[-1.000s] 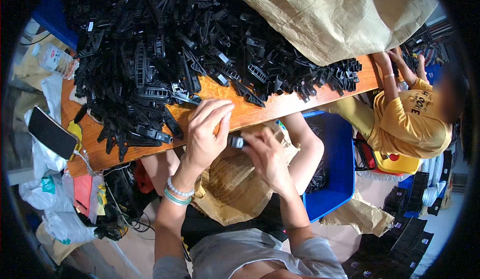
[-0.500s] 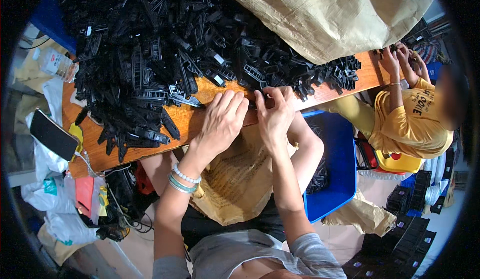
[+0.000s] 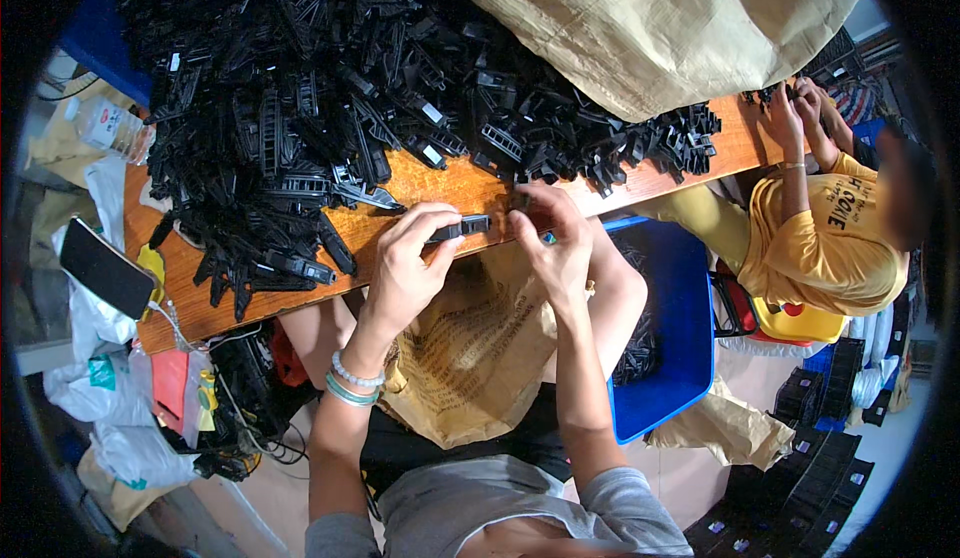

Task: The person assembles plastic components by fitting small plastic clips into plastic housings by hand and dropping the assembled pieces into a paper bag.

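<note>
Above the near edge of the wooden table, my left hand is closed, pinching a small oblong black plastic part between thumb and fingers. The part points to the right. Just beyond its end is my right hand, thumb and index finger apart and nothing visible between them. A large heap of similar black plastic parts covers much of the tabletop in front of both hands. At the heap's near edge lies a shiny pointed piece. A brown paper sack lies over my lap below the hands.
A blue bin with black parts stands right of my knee. A large tan sack rests over the heap's far right. Another person in a yellow shirt works at right. A phone and plastic bottle are at left.
My left hand has drawn back slightly and turned, bringing the black part into view in its grip. The right hand's thumb and index finger have spread apart.
</note>
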Demonstrator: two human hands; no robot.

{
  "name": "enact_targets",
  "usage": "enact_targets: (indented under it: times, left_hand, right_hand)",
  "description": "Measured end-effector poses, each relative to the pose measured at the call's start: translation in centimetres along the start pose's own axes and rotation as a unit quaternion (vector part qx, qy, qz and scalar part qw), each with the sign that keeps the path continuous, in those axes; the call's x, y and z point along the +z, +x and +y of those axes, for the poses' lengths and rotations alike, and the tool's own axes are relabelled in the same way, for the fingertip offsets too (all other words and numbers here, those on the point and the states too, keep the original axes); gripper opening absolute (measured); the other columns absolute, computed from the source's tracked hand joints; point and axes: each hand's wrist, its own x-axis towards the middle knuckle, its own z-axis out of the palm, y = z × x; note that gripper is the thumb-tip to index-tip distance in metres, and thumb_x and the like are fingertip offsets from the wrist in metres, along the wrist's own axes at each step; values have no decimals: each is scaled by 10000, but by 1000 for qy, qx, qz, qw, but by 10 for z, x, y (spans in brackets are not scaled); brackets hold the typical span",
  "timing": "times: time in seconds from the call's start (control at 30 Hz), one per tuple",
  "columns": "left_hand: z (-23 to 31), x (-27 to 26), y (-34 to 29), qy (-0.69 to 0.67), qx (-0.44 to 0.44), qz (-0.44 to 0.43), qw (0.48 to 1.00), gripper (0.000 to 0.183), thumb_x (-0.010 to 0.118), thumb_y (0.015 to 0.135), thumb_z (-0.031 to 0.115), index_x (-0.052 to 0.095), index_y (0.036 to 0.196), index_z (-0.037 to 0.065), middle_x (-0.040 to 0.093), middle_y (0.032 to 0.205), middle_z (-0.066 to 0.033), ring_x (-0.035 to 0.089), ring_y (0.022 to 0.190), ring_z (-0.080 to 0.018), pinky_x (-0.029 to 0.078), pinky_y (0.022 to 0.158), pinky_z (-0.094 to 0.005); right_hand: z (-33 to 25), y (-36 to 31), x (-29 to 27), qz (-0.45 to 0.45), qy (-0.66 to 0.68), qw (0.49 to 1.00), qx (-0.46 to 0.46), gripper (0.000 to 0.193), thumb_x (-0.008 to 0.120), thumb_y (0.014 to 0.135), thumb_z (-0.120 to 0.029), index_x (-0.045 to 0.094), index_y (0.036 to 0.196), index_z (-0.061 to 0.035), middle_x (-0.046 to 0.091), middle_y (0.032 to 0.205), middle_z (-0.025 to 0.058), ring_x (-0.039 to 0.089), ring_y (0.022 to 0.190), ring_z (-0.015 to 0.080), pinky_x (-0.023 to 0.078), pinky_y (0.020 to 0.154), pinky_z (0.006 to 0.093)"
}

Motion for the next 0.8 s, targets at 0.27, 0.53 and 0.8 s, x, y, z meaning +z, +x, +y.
enact_targets:
  times: [0.27, 0.53, 0.8]
  left_hand:
    - [-2, -6, 3, 101, 52, -14, 993, 241, 720, 733, -35, 649, 964, -27, 604, 922, -125, 572, 891, -299, 487, 793, -385]
    - [-7, -11, 1, 98, 53, -38, 993, 190, 696, 766, -26, 640, 949, -26, 591, 905, -117, 563, 872, -297, 472, 777, -387]
    - [-9, -9, 2, 66, 52, -47, 995, 192, 686, 765, -40, 633, 949, -31, 580, 908, -120, 556, 867, -299, 469, 771, -392]
  right_hand:
    - [-15, -9, -20, -27, -284, 954, -90, 299, 741, 731, -43, 679, 1023, -36, 636, 865, 106, 587, 829, 272, 466, 792, 359]
    - [-20, -1, -15, -173, -152, 971, -60, 268, 755, 737, -13, 701, 999, 9, 639, 846, 104, 575, 810, 230, 470, 762, 326]
    - [-15, 10, -24, -229, -147, 960, -69, 298, 746, 753, -43, 710, 1044, 12, 638, 864, 105, 572, 871, 249, 455, 801, 341]
